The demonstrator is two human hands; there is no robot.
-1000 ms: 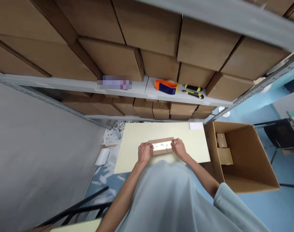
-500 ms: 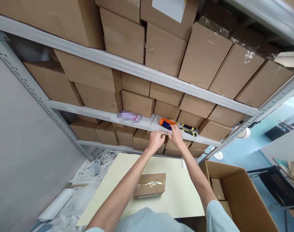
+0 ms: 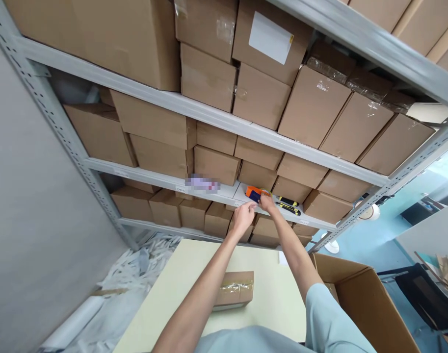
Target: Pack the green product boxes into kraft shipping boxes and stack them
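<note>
On the shelf in front of me lies an orange and dark blue tape dispenser (image 3: pixel 253 193). My right hand (image 3: pixel 267 201) is closed at its right end, the fingertips partly hidden. Just left of and below it, my left hand (image 3: pixel 243 217) has its fingers pinched together near the shelf edge; whatever may be between them is too small to make out. Black and yellow utility knives (image 3: pixel 289 208) lie to the right of the dispenser. Below my forearms, a taped cardboard box (image 3: pixel 235 289) rests on the pale table (image 3: pixel 268 314), partly covered by my left forearm.
Cardboard boxes (image 3: pixel 258 95) fill the metal rack (image 3: pixel 224 115) ahead. A blurred purple item (image 3: pixel 202 183) lies on the same shelf, left of the dispenser. An open carton (image 3: pixel 371 299) stands right of the table. White scraps (image 3: pixel 135 279) cover the floor at left.
My right hand has closed in on the dispenser's right end. My left hand stays beside it, fingers pinched. The view has tilted up, so the rack sits lower in the picture.
</note>
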